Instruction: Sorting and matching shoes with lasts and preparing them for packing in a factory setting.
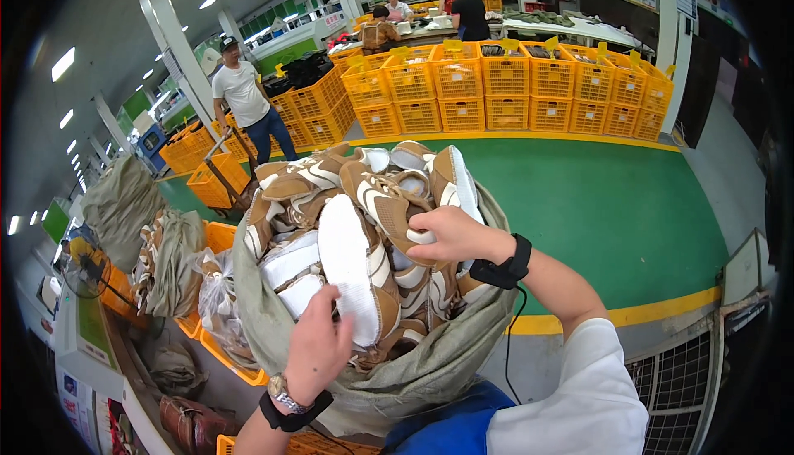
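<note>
A grey-green cloth sack (413, 393) in front of me is heaped with brown shoe uppers (302, 175) that have white stripes. My right hand (456, 236) grips one brown shoe upper (382, 205) by its heel, thumb and fingers closed around the edge. My left hand (316, 346) is beside an upturned shoe upper (351, 261) whose white bottom faces up. Its fingers are apart and slightly blurred, and it holds nothing that I can see. More white-bottomed uppers (294, 261) lie left of that one.
Stacked yellow crates (459, 79) line the far side of the green floor (595, 198). A person in a white shirt (244, 95) stands at the far left by a hand truck (227, 178). Other filled sacks (124, 207) and a metal mesh rack (674, 389) flank me.
</note>
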`<state>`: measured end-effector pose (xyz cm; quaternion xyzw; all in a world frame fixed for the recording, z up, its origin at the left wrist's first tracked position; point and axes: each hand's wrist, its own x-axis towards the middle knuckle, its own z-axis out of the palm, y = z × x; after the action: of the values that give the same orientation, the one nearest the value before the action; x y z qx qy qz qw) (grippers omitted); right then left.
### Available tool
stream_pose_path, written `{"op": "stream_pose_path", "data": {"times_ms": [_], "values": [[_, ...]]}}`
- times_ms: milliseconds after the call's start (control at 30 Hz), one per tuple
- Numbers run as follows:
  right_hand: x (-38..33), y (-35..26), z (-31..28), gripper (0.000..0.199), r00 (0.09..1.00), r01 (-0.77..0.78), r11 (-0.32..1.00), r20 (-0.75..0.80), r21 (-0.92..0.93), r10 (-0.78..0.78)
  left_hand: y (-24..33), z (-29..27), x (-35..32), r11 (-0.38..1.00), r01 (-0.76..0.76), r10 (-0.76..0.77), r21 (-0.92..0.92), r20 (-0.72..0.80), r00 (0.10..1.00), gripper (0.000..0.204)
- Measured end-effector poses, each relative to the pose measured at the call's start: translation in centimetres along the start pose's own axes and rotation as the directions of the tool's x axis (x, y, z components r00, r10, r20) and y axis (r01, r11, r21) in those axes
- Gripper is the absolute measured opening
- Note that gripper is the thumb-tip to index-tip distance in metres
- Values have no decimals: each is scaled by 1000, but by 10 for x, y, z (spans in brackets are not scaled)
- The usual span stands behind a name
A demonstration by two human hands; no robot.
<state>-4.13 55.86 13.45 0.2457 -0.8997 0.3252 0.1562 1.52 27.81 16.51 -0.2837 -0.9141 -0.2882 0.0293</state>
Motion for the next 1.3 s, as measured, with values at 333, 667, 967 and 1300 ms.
{"op": "stream_pose_path", "data": {"times_ms": [333, 667, 967, 1300], "values": [[-30, -55, -27, 24, 993, -108, 769, 34, 630, 111, -18, 34, 14, 908, -19, 0, -418, -45, 999, 77], [-37, -96, 52, 31, 994, 18, 909, 87, 416, -59, -36, 32, -57, -4, 184, -236, -983, 180, 955, 57], [-35, -95, 67, 30, 954, 297, 947, -91, 127, -287, -45, 24, -96, 204, -85, -556, -975, -187, 810, 43], [-13, -91, 11, 32, 975, 37, 999, 220, -9, -35, -33, 13, -120, 386, -172, -517, -907, -367, 773, 43]]}}
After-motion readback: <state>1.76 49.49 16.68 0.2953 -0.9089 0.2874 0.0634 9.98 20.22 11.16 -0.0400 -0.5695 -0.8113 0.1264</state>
